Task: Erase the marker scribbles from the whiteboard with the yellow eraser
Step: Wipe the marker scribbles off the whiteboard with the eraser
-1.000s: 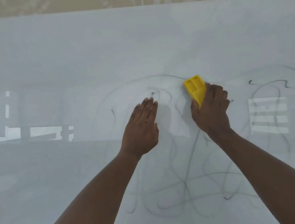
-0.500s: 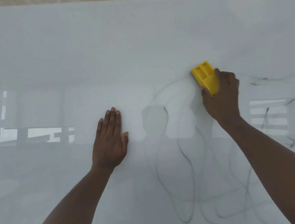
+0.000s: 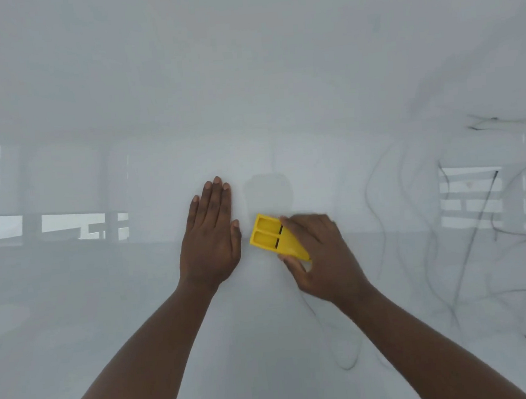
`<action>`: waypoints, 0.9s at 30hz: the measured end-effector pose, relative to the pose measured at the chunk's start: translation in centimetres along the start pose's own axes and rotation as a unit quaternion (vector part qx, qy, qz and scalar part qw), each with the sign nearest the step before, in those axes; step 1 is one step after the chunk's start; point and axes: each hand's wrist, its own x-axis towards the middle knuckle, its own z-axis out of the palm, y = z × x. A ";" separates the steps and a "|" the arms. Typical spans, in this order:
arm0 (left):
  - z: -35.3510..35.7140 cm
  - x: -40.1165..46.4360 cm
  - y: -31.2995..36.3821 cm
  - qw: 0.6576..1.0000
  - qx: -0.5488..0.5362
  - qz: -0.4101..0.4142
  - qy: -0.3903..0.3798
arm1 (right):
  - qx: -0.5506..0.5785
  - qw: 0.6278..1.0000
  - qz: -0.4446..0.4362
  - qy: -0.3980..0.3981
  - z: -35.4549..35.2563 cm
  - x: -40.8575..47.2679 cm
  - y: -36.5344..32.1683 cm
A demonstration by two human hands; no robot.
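The yellow eraser (image 3: 272, 238) lies flat against the whiteboard (image 3: 120, 84), its long axis running on a slant from upper left to lower right; the end with two recessed compartments points up and to the left, away from the wrist, and the tapered end is tucked under the palm. The right hand (image 3: 319, 257) grips it, fingers along its upper edge and thumb (image 3: 294, 267) against its lower edge, so the eraser sticks out from the hand's left side. The left hand (image 3: 209, 238) is just beside that free end, not touching it, spread open and pressed flat on the board with fingers pointing up. Marker scribbles (image 3: 478, 229) loop across the board well to the right of the right hand, with fainter lines below its wrist.
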 end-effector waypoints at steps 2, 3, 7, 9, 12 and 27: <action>0.0 -0.5 0.3 1.000 0.010 -0.010 -0.001 | 0.005 1.000 -0.005 -0.029 0.3 -3.0 -0.7; 0.0 -0.8 0.7 1.000 0.014 -0.019 -0.002 | 0.009 0.999 -0.007 -0.041 0.4 -4.6 -1.0; 0.1 -1.8 3.2 1.000 0.013 -0.013 -0.010 | 0.007 0.997 0.005 -0.075 0.7 -12.4 -2.4; 0.2 -1.6 4.7 1.000 0.006 -0.002 -0.012 | -0.006 0.996 0.017 -0.085 1.0 -16.4 -3.2; 0.8 -1.3 7.1 1.000 -0.006 0.018 -0.024 | -0.041 0.994 0.044 -0.094 0.9 -21.5 -3.6; 2.5 -2.4 9.0 0.997 0.036 0.038 -0.047 | -0.092 0.828 0.508 0.220 -8.7 -26.8 6.7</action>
